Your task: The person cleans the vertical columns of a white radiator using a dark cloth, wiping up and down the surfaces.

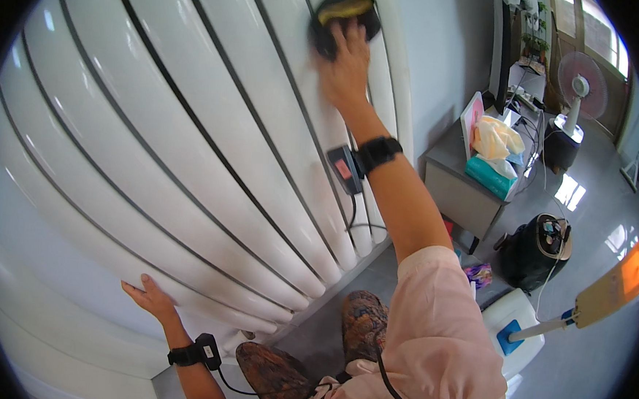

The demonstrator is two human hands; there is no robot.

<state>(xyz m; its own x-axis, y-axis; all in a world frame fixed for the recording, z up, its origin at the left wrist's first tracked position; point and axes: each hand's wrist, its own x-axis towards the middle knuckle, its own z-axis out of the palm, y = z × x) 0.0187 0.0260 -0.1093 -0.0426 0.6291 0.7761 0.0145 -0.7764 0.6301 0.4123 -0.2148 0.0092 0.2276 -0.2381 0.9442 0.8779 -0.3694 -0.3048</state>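
A large white column radiator point(234, 156) with thick glossy tubes fills the space before me. My right hand point(349, 64) is raised to its upper right part and presses a black cloth or pad with a yellow band point(344, 12) against the tubes. Motion blurs the cloth and fingers, so its exact kind is unclear. Low on the left, my left hand point(151, 299) rests against the outermost tube, fingers spread, holding nothing. Each wrist wears a black strap with a small cabled device, one on the right point(346, 169) and one on the left point(210, 352).
Right of the radiator stands a low grey cabinet point(457, 191) bearing a teal tissue pack point(491, 178) and a cream cloth point(496, 138). Beyond are a pedestal fan point(579, 86), a black bin-like appliance point(533, 256), a white container point(524, 349) and loose cables over grey floor tiles.
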